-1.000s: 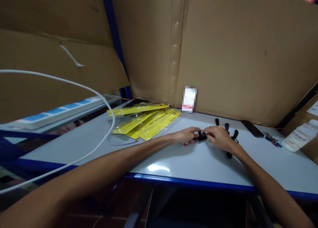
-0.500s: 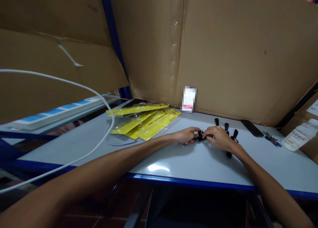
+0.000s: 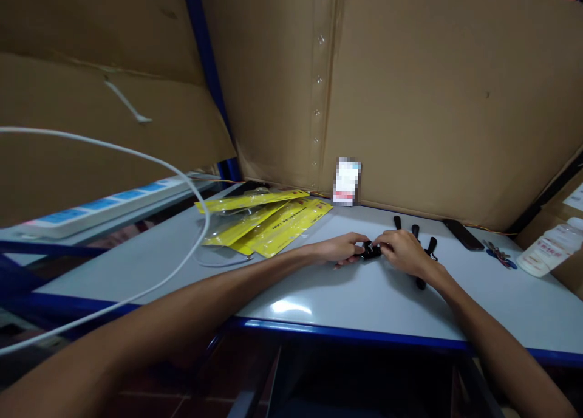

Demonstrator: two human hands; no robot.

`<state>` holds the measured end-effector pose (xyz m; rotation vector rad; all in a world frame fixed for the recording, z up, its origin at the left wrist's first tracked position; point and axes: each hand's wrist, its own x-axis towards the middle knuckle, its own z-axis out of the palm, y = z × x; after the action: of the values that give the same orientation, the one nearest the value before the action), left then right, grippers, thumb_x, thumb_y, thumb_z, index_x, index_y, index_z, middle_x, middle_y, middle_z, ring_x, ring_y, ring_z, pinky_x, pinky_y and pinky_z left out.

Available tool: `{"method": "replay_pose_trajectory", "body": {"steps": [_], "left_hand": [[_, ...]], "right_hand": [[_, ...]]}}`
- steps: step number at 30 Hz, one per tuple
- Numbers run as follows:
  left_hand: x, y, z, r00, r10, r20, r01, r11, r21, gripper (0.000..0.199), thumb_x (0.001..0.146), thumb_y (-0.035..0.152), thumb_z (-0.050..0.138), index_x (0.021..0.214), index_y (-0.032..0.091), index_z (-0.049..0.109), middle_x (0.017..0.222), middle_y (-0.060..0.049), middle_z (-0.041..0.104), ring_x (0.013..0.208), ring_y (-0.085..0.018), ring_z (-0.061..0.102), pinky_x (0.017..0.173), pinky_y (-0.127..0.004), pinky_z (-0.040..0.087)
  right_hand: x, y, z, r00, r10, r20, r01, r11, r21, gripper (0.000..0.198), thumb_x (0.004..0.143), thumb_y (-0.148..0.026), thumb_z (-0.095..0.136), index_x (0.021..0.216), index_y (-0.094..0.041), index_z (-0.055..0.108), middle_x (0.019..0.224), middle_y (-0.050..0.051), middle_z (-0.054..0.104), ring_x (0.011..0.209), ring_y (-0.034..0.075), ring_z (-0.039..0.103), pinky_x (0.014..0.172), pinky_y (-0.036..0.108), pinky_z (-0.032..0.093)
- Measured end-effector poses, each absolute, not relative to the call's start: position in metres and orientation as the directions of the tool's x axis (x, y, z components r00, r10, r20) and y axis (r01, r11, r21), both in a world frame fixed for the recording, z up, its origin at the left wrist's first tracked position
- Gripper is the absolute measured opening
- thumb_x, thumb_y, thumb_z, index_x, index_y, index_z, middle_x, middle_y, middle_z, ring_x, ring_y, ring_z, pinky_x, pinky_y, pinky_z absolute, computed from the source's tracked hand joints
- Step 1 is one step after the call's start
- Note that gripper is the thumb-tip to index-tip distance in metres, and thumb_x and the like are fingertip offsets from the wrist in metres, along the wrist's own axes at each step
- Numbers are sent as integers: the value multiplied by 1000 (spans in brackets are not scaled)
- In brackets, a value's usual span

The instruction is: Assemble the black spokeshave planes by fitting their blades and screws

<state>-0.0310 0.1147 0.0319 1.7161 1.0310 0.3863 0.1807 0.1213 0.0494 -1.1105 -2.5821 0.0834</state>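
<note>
A small black part (image 3: 370, 250) with shiny spots is held just over the grey tabletop (image 3: 337, 296); its kind cannot be made out. My left hand (image 3: 342, 249) is closed on its left side, thumb on top and fingers beneath. The fingertips of my right hand (image 3: 397, 248) pinch at the part's upper right edge; whether they grip something smaller there is too fine to tell. Several black-handled tools (image 3: 430, 246) lie right behind my right hand and wrist, which hide much of them.
Yellow-carded clear plastic packages (image 3: 277, 226) lie left of my hands. A lit phone (image 3: 347, 182) leans on the cardboard wall (image 3: 410, 102). To the right are a dark flat case (image 3: 463, 234), scissors (image 3: 500, 255) and a white bottle (image 3: 551, 248). A white cable (image 3: 182, 178) loops at left.
My right fingertips have shifted slightly up and over the black part, so more of it shows between my hands. My left hand stays in place.
</note>
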Motion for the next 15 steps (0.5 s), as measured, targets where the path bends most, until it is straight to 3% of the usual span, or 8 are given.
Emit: {"method": "replay_pose_trajectory", "body": {"steps": [3, 6, 9, 15], "left_hand": [[-31, 115, 31, 582, 785, -215, 443, -85, 892, 21, 93, 25, 45, 111, 17, 53, 61, 7, 40, 43, -9, 32, 37, -20, 29], [-31, 116, 30, 591, 781, -204, 436, -96, 895, 21, 92, 28, 48, 110, 18, 54, 61, 7, 40, 43, -10, 33, 37, -20, 28], [-32, 117, 29, 586, 785, -200, 436, -97, 895, 23, 92, 30, 49, 112, 19, 55, 61, 7, 41, 44, -10, 33, 38, -20, 28], [-33, 117, 27, 581, 787, -207, 436, -86, 896, 20, 93, 31, 49, 108, 19, 54, 60, 7, 41, 42, -9, 33, 38, -21, 27]], "right_hand": [[180, 119, 50, -688, 673, 272, 643, 739, -202, 41, 84, -6, 51, 106, -25, 79, 98, 4, 78, 84, 18, 68, 74, 27, 45], [179, 119, 50, -722, 655, 224, 625, 756, -196, 39, 80, -4, 52, 95, -25, 81, 89, 2, 77, 78, 16, 66, 70, 26, 44], [180, 120, 49, -670, 707, 227, 694, 705, -146, 35, 81, -5, 53, 91, -22, 81, 91, 4, 77, 79, 18, 67, 71, 27, 44], [180, 118, 50, -694, 666, 273, 638, 745, -194, 38, 87, -8, 52, 108, -26, 78, 102, 3, 77, 83, 17, 67, 73, 27, 44]]}}
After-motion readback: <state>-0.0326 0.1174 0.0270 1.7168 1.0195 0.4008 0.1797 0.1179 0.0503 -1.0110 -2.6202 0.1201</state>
